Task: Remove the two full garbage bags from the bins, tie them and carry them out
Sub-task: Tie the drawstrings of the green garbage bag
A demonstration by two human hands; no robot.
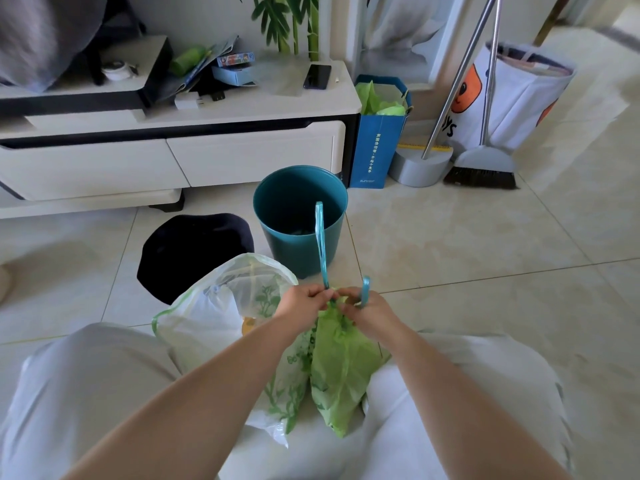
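Down at the centre, both bare hands meet at the gathered neck of a bright green thin plastic garbage bag (341, 368), which hangs between the person's knees in pale trousers (86, 393). The left hand (302, 303) is pinched shut on the neck and on a long teal drawstring loop (320, 244) that rises toward twelve o'clock. The right hand (369, 311) is closed on the neck too, with a shorter teal loop (365, 289) sticking up above its fingers. Just at nine o'clock of the green bag, touching it, sits a translucent white garbage bag with a green leaf print (214, 317), its mouth open and untied. At eleven o'clock stands a black bin (194, 251); at twelve o'clock a round teal plastic bin (299, 220), with some bits at its bottom. Beyond them runs a low white cabinet (173, 161), and toward one o'clock a blue paper bag (375, 147), a grey dustpan (420, 168) and a broom (481, 168).
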